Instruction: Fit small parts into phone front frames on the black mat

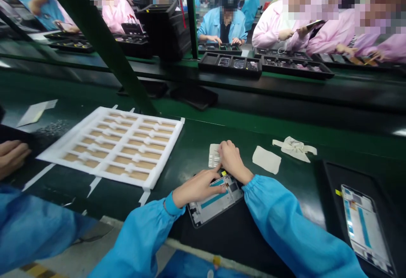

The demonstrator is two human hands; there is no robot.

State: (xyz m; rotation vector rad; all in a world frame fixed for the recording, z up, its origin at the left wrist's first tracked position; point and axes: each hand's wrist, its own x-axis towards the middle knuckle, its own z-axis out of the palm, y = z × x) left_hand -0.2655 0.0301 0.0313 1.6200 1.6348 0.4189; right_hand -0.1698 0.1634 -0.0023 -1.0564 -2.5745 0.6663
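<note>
A phone frame [209, 208], silvery inside with a blue strip and a yellow tab at its top edge, lies on a black mat [222, 235] in front of me. Across its upper left side rests my left hand [199, 189], thumb over the frame and fingers curled at the far edge. Just beyond, my right hand [233, 159] is closed, its bent fingertips at the right edge of a small pale sticker sheet [214, 156] with shiny strips. The fingertips partly cover that sheet, so the exact pinch is hidden.
Left lies a white slotted foam tray [117, 147], taped down. Pale backing paper [267, 159] and a crumpled piece [294, 148] lie right. A second phone frame [366, 227] sits in a black tray [341, 174]. A neighbour's hand [12, 155] shows far left; people work across the line.
</note>
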